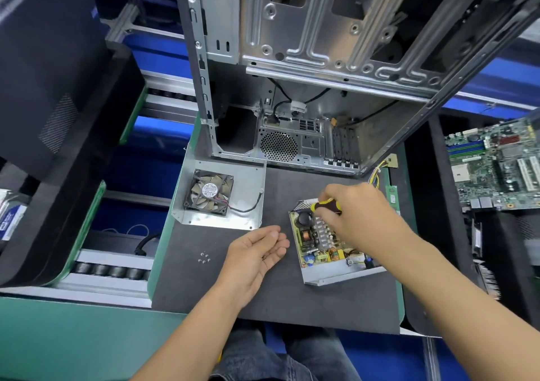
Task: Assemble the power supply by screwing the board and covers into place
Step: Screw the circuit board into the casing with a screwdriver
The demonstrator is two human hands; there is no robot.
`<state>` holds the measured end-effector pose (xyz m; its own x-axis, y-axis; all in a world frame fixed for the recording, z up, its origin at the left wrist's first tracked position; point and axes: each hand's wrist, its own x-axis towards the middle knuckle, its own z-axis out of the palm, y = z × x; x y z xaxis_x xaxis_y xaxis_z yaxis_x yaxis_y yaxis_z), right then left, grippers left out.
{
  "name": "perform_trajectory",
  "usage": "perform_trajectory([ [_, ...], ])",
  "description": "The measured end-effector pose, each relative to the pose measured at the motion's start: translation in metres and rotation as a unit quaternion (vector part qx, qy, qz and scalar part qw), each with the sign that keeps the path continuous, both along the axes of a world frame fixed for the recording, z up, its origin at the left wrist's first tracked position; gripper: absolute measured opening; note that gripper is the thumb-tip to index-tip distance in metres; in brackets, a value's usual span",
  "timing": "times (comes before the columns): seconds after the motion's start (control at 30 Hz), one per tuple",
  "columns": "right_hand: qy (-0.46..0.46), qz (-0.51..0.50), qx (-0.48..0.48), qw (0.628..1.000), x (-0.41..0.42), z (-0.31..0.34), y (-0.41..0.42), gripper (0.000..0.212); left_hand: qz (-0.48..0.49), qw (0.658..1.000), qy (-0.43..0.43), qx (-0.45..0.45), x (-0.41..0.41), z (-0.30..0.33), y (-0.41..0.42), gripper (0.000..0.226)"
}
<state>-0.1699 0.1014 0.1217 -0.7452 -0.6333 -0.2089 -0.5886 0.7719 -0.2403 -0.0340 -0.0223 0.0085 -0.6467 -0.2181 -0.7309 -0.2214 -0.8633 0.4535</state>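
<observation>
We see the power supply board (321, 240) seated in its open metal tray (339, 277) on the dark mat (277, 299) of the worktop, right of centre; the right hand (355, 209) is curled round a yellow-and-black screwdriver (326, 206), held over the far end of the board, its tip hidden among the components. The left hand (257, 252) lies palm up just left of the tray, fingers loosely cupped, with a small dark screw (264, 257) resting in the palm; we cannot tell whether more than one is there. A small cluster of loose screws (204, 258) sits on the mat left of that hand, well apart from the tray. The fan cover (248, 182), a bent metal plate carrying a black fan (209, 192) with its lead, lies on the mat to the far left of the board; behind both stands an open computer case (306, 68). A motherboard (496, 164) lies off to the right, beyond the mat.
</observation>
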Motion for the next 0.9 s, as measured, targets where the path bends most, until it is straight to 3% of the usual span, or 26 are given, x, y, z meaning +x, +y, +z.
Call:
perform_trajectory([
  [0.07,-0.045,-0.093,-0.136,0.985,0.0,0.0,0.022,0.007,0.009,1.0,0.0,0.011,-0.002,0.0,0.0,0.009],
  [0.17,-0.174,-0.23,-0.325,0.901,0.004,-0.009,0.058,0.026,0.016,0.999,0.011,0.027,-0.004,0.001,0.003,0.009],
  [0.27,-0.239,-0.36,-0.406,0.805,0.017,-0.031,0.076,0.041,0.008,0.999,0.027,0.032,-0.008,0.004,0.009,0.012],
  [0.33,-0.251,-0.402,-0.437,0.764,0.024,-0.044,0.077,0.042,0.0,0.999,0.042,0.028,-0.009,0.006,0.013,0.013],
  [0.67,-0.296,-0.431,-0.516,0.679,0.034,-0.065,0.074,0.032,0.006,0.998,0.064,0.017,-0.015,0.013,0.024,0.016],
  [0.9,-0.306,-0.429,-0.52,0.672,0.032,-0.066,0.075,0.033,0.001,0.998,0.064,0.0,-0.016,0.014,0.028,0.014],
])
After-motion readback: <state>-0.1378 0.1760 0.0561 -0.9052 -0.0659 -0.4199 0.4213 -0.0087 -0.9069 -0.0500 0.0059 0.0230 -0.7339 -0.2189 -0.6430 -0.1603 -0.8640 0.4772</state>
